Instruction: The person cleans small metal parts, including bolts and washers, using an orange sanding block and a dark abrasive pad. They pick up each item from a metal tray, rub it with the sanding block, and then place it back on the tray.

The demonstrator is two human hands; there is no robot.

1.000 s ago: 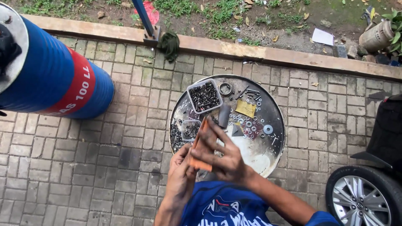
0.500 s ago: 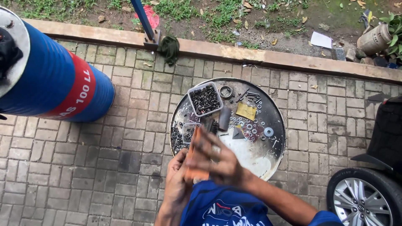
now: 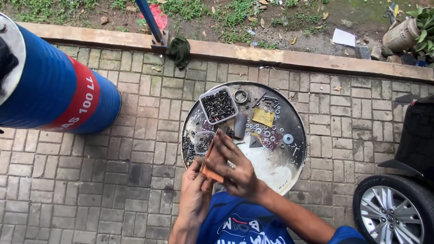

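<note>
Paving of grey-brown brick (image 3: 90,180) fills most of the view, edged at the top by a concrete kerb (image 3: 289,56) with grass and litter beyond; a large blue drum with a red band (image 3: 58,95) lies at the left, and a car wheel with a silver rim (image 3: 395,210) sits at the lower right. Between them a round metal tray (image 3: 296,119) rests on the bricks, strewn with washers, bolts and a yellow scrap, and carrying a clear tub of dark screws (image 3: 218,105), a smaller tub (image 3: 203,142) and a short grey cylinder (image 3: 239,125). Over the tray's near edge, the left hand (image 3: 195,190) and the right hand (image 3: 235,169) meet around a small orange piece (image 3: 209,168): the right grasps it across the top with fingers spread, the left pinches it from below with fingers curled. What the piece is cannot be told. Both hands look greasy, so in my judgement the piece could slip from the pinch and drop among the loose hardware, or bounce off the rim onto the bricks; a wrist dipping low might also knock the smaller tub just beyond the fingers and scatter its contents
</note>
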